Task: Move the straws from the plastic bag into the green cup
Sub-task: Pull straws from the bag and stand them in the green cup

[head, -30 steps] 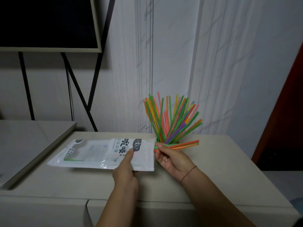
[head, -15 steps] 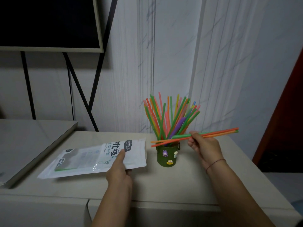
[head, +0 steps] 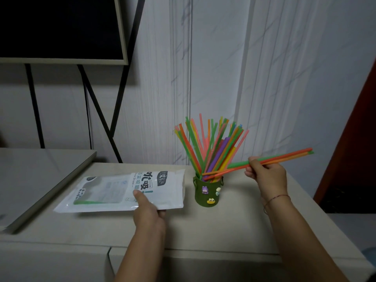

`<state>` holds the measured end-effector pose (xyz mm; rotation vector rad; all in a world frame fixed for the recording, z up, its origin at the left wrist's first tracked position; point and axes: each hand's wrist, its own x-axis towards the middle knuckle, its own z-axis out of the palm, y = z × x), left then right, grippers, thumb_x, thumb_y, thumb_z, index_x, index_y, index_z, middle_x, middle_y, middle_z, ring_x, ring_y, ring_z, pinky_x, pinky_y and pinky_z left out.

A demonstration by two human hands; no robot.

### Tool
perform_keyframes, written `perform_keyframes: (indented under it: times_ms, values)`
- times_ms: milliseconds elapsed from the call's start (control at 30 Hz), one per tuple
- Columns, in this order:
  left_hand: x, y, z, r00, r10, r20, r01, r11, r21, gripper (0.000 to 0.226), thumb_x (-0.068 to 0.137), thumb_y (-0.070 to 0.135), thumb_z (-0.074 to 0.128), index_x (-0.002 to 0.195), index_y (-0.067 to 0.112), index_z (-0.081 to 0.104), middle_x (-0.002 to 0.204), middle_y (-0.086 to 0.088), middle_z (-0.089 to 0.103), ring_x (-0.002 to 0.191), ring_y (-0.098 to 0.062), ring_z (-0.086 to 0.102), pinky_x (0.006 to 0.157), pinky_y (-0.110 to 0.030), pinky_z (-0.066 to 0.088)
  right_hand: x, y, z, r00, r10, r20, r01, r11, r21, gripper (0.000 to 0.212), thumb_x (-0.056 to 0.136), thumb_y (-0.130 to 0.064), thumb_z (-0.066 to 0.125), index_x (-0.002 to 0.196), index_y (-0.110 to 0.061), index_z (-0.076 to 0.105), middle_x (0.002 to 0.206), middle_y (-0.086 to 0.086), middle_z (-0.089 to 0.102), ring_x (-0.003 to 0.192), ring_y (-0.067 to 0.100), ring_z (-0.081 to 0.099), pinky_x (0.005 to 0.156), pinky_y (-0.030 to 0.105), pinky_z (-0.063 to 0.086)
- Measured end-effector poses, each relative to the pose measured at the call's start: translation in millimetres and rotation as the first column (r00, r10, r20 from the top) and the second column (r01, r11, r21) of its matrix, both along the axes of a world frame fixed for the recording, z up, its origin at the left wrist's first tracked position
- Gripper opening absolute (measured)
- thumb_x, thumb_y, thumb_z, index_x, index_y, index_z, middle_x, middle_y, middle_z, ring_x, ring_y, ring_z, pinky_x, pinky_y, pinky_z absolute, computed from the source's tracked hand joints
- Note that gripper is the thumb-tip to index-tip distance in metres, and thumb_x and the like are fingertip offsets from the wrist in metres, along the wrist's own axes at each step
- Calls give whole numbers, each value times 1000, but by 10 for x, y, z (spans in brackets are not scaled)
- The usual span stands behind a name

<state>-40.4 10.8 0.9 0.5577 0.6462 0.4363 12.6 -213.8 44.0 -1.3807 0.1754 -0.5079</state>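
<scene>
Left hand (head: 149,210): thumb clamps plastic bag (head: 122,190), steadying it at 9 o'clock of green cup (head: 207,192).
Right hand (head: 266,176): pinches straws (head: 284,157), tips angled for cup entry.

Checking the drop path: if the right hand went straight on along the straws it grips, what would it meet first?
Likely the standing straws in the green cup: the right hand aims its held straws down-left, their tips about at the rim. Depth is unclear.

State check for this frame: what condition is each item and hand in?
plastic bag: lying on the counter, a green straw showing inside.
green cup: upright, packed with straws.
held straws: near level, tips at the cup rim.
left hand: grips the bag.
right hand: pinches the held straws.
</scene>
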Motion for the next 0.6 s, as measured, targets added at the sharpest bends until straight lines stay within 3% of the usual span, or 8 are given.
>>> perform_keyframes:
  times_ms: [233,500,600]
  values:
    - [-7,-32,-5,999,-45,-19,46,999,13,23,97,39,50,109,19,49,85,5,62,74,-12,61,75,-34,54,79,193,-63,994,80,-72,-93,973,-210,11,87,-11,60,77,-11,64,64,7,64,55,17,61,71,33,56]
    - [-36,-81,34,997,-72,2,72,996,53,29,94,46,51,103,19,53,87,2,65,78,-15,64,78,-37,55,190,386,-222,964,193,-182,-243,919,-311,11,89,-9,58,86,-2,65,61,7,62,52,15,59,51,17,53]
    - [-41,-97,45,996,-86,4,86,994,61,25,92,46,53,90,21,54,87,2,66,79,-15,65,81,-39,54,194,431,-270,956,197,-218,-264,900,-347,17,89,-10,58,72,-9,63,58,6,60,46,12,57,51,20,51]
